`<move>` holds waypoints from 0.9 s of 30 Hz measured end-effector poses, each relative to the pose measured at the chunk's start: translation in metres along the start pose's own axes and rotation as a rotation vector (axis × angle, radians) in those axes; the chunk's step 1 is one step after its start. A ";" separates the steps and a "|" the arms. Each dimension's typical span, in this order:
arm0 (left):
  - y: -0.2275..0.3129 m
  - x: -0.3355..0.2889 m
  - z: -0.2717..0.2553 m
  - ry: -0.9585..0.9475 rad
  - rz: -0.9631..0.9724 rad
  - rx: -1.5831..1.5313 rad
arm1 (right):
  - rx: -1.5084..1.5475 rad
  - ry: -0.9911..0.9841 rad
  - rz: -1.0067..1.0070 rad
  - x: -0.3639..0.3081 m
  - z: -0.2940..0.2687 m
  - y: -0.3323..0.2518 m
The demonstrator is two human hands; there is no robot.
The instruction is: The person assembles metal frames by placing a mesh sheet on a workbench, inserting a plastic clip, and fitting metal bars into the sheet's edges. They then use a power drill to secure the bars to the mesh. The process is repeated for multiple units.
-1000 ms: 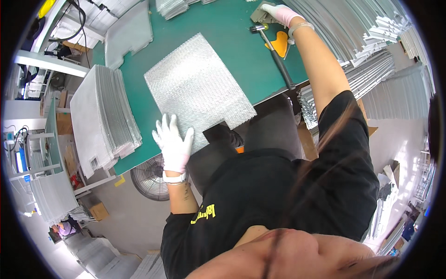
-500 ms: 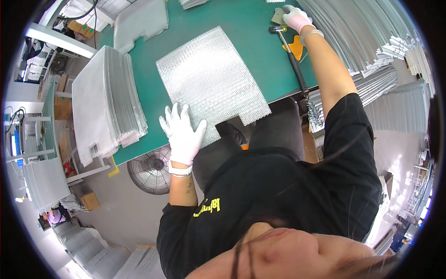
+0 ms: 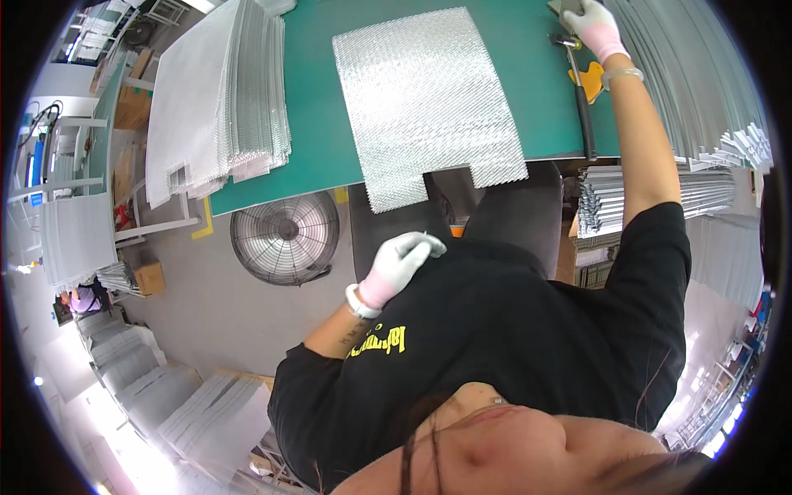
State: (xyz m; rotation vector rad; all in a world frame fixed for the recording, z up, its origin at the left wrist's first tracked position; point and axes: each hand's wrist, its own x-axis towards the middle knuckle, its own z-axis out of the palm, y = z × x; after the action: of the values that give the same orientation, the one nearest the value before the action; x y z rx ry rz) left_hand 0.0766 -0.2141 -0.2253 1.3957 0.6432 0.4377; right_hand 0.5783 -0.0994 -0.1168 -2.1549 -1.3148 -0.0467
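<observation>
A silvery sheet of fine mesh (image 3: 429, 91) lies on the green tabletop, its notched near edge overhanging toward my lap. My left hand (image 3: 400, 266), in a white and pink glove, is held against my black shirt, away from the sheet. Its fingers are bent together; whether they pinch something small is unclear. At the far right my gloved right hand (image 3: 599, 33) touches an olive-grey flat piece (image 3: 564, 10). The picture's top edge crops its fingers, so its grip is unclear. Beside it lie a black-handled hammer (image 3: 583, 107) and an orange flat piece (image 3: 589, 81).
A tall stack of similar mesh sheets (image 3: 216, 91) stands on the table's left side. Rows of long metallic strips (image 3: 701, 74) fill the right side, with more bundled below (image 3: 660, 200). A round floor fan (image 3: 285, 238) stands under the front edge at left.
My left hand has left the sheet's near corner and come back to my shirt, fingers closing. My right hand stays by the olive-grey piece. The view has shifted, moving the table up and right.
</observation>
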 end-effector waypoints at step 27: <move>-0.029 0.048 0.019 0.366 -0.207 -0.682 | 1.078 -0.496 0.663 -0.325 0.112 -0.109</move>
State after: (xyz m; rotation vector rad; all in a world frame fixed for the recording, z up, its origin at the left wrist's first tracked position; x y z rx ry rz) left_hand 0.1228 -0.2017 -0.2606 0.5989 0.8262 0.6770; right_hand 0.2938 -0.2658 -0.2633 -1.5196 -0.5124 1.2238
